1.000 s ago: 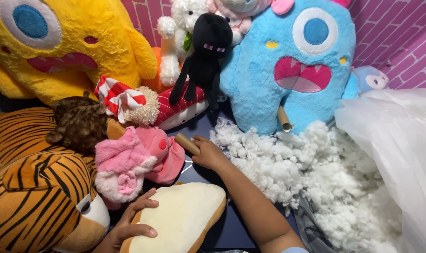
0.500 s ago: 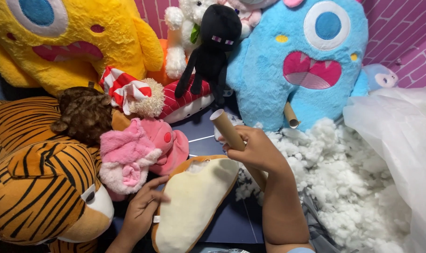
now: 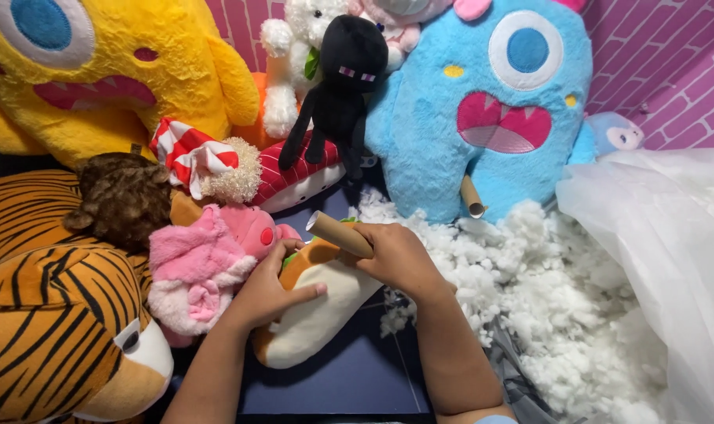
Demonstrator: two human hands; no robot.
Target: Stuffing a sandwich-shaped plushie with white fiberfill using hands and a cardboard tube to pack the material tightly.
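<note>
My right hand [image 3: 400, 257] grips a brown cardboard tube [image 3: 335, 232] that points up and to the left. My left hand [image 3: 270, 290] presses on a cream and brown plush toy [image 3: 314, 322] lying on the dark blue surface [image 3: 357, 377]. The tube's near end sits at the top of that plush, where a bit of green shows. A pink plush [image 3: 204, 267] lies just left of my left hand.
A heap of white stuffing [image 3: 545, 314] lies to the right, beside a clear plastic bag [image 3: 663, 259]. A second cardboard tube [image 3: 472, 196] leans on the blue monster plush [image 3: 483, 102]. Tiger [image 3: 51, 330], yellow monster [image 3: 98, 71] and black plush [image 3: 337, 94] crowd the left and back.
My right hand picked the tube up from beside the stuffing and brought it to the cream plush. My left hand shifted up onto the plush, which now lies tilted upward.
</note>
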